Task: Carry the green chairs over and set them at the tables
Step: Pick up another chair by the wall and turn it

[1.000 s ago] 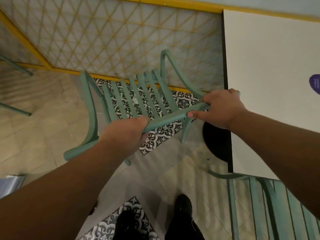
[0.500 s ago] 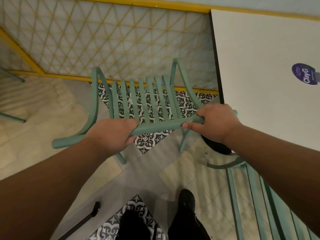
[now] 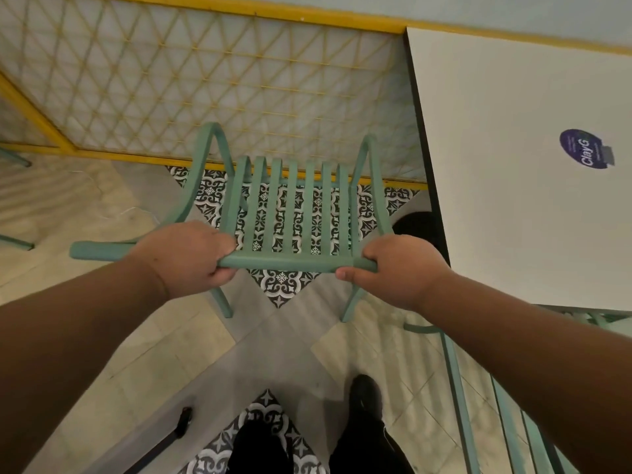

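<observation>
A green slatted chair (image 3: 290, 206) stands square in front of me on the patterned floor tiles, its top rail toward me. My left hand (image 3: 191, 256) grips the left part of that rail. My right hand (image 3: 400, 268) grips the right end of it. The white table (image 3: 513, 165) lies just to the right of the chair, its black edge close to the chair's right armrest. The table's round black base (image 3: 415, 225) shows beside my right hand.
A yellow-framed lattice partition (image 3: 205, 80) runs behind the chair. Another green chair (image 3: 496, 405) sits at the lower right under the table's near edge. A purple sticker (image 3: 583, 148) is on the tabletop. More green chair legs (image 3: 17, 241) show at far left. My feet are below.
The chair has swung from an angled pose to straight on, and has shifted right and nearer the table. Both hands stayed on the top rail.
</observation>
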